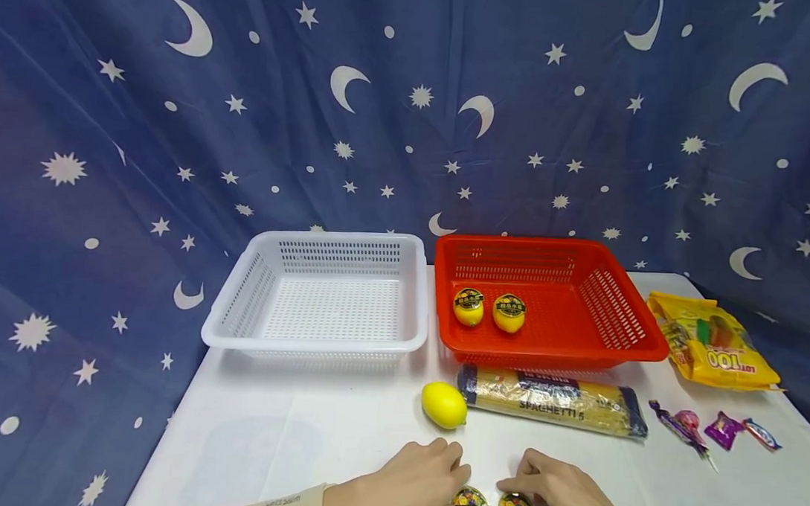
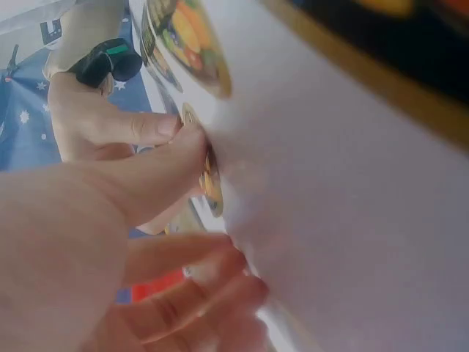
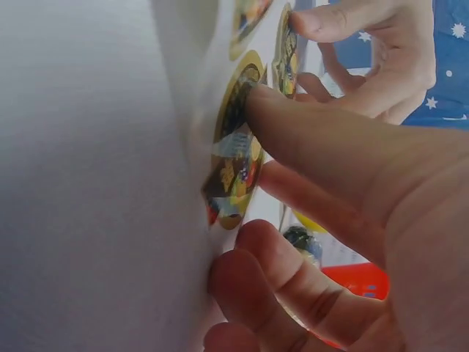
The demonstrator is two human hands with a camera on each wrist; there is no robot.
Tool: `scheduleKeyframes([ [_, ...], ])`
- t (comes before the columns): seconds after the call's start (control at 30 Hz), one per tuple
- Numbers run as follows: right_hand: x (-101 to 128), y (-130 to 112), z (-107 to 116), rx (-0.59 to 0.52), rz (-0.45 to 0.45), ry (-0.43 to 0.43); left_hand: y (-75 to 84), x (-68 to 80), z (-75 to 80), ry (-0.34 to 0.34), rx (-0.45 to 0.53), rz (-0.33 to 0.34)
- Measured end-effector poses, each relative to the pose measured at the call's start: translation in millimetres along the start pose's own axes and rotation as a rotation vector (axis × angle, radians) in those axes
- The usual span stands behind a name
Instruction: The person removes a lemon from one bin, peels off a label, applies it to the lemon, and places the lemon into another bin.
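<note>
Round black-and-gold fruit stickers lie low at the front of the white table, with one sticker [image 1: 471, 505] by my left hand [image 1: 417, 478] and another sticker [image 1: 514, 502] by my right hand [image 1: 560, 491]. My right thumb [image 3: 275, 117] overlaps its sticker's face, with the index finger close at the edge. In the left wrist view, my left thumb [image 2: 172, 158] and fingers are bent around the edge of a sticker [image 2: 212, 183]. More stickers show beside these. Just beyond my hands rests a plain yellow lemon [image 1: 443, 405].
Behind stand a white basket [image 1: 315, 346] and a red basket [image 1: 549, 356] holding two stickered lemons [image 1: 509, 314]. A spaghetti pack [image 1: 552, 402] lies before the red one. To the right are a yellow bag [image 1: 723, 346], a lollipop [image 1: 687, 421] and wrapped candies [image 1: 723, 430].
</note>
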State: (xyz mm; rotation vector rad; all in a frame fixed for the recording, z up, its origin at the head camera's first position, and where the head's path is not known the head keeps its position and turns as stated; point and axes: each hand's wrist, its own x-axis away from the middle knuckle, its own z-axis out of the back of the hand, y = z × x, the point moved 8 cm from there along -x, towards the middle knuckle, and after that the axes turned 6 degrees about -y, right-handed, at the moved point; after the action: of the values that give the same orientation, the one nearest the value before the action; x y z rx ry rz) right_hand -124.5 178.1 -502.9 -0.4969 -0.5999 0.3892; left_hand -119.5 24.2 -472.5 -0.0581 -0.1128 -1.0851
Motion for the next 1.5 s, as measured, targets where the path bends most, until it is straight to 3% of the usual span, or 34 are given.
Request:
scheduleKeyframes([
  [0.27,-1.8,-1.0,0.7,0.003,-0.004,-0.005,0.5,-2.8,4.1,0.044,0.216,-0.028],
  [0.37,-0.8,-3.9,5.6,0.002,-0.003,0.017,-4.2,-1.6,5.0,0.032,0.423,-0.013],
  [0.43,-0.8,-8.8,15.1,0.013,0.002,0.071,-12.2,1.2,8.1,0.063,0.602,0.024],
  [0.5,-2.0,-19.3,31.1,0.035,0.068,0.193,-26.4,5.5,11.5,0.133,0.831,0.094],
  [0.63,-14.2,-48.3,64.6,0.102,0.257,0.42,-64.4,15.8,14.6,0.353,1.228,0.26],
  [0.7,-26.7,-60.6,74.8,0.131,0.339,0.443,-82.0,19.8,11.8,0.44,1.349,0.341],
  [0.77,-42.1,-68.7,80.5,0.145,0.38,0.396,-95.9,21.7,7.7,0.494,1.418,0.403],
  [0.97,-73.9,-76.9,81.3,0.165,0.446,0.204,-116.4,21.6,-3.6,0.534,1.533,0.508],
  [1.13,-81.7,-74.3,79.6,0.106,0.425,0.194,-122.8,19.4,-8.8,0.561,1.537,0.556],
  [1.33,-84.1,-72.9,77.8,0.058,0.375,0.258,-127.2,21.6,-9.9,0.588,1.408,0.567],
  [1.5,-83.2,-71.4,77.4,0.013,0.357,0.232,-125.8,24.0,-4.1,0.596,1.236,0.557],
])
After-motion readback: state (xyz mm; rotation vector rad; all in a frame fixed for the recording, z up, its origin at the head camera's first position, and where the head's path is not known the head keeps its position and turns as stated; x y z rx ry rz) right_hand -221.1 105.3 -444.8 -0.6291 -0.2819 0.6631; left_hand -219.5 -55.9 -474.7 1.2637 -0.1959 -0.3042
